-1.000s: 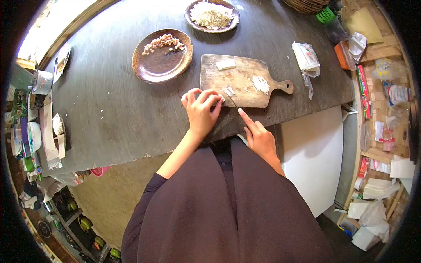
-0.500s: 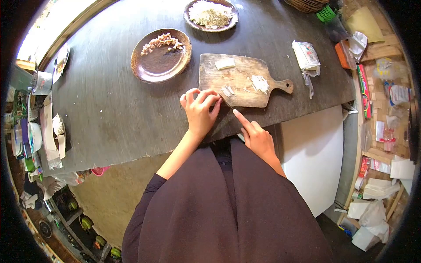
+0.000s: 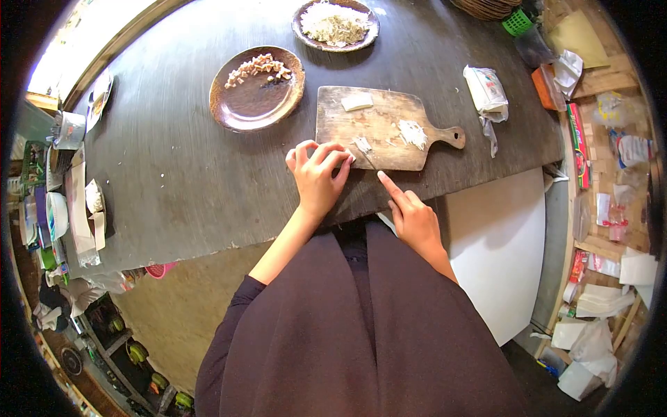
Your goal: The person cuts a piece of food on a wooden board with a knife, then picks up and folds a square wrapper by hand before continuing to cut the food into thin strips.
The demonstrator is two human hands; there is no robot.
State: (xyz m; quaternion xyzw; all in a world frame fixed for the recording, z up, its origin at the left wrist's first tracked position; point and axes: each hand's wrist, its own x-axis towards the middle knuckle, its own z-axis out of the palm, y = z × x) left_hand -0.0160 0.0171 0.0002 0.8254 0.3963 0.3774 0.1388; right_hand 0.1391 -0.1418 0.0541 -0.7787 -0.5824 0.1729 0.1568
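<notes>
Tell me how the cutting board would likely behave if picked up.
The cutting board looks wooden and solid, so it would probably stay stiff. Lifted by its handle alone, it would likely dip at the wide end. The loose white shreds on it might slide if it tilts.

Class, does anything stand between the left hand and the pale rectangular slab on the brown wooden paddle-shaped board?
Nothing visible does: only bare brown wooden paddle-shaped board lies between the left hand and the pale rectangular slab. The thin white cut strips sit just to the right of that path.
</notes>
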